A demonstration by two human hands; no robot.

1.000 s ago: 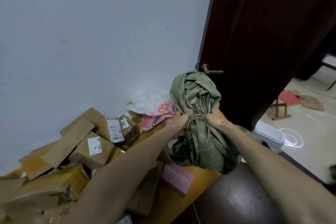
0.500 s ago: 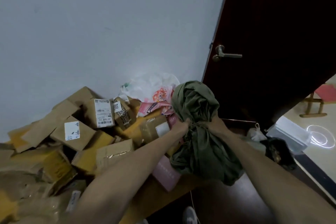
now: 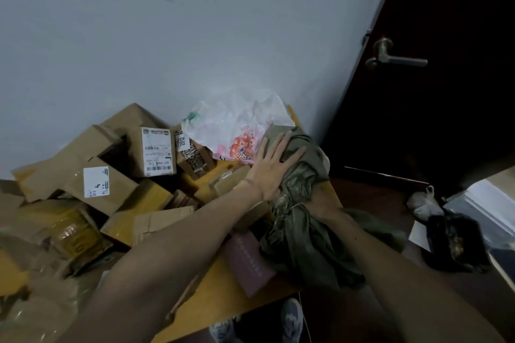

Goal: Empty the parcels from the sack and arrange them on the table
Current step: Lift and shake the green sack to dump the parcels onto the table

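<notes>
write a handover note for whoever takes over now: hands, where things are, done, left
Left hand: flat, pressing the green sack down at the table edge.
Right hand: at the sack's bunched neck, fingers hidden in cloth.
Parcels: cardboard boxes, white bag, pink box lie in a loose heap on the table.
Done: sack looks emptied.
Left: put the sack aside, arrange parcels.

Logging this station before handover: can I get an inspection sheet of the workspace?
Surface: yellow wooden table, crowded.
Job's things: olive-green woven sack at table's right edge; brown cardboard parcels heaped left; white plastic bag parcel; pink flat box.
Clutter: dark bag on floor.
Hands: left hand flat on sack; right hand, fingers hidden in folds.
Cables: thin strand below table edge.
Surroundings: pale wall, dark door, metal lever handle.
</notes>
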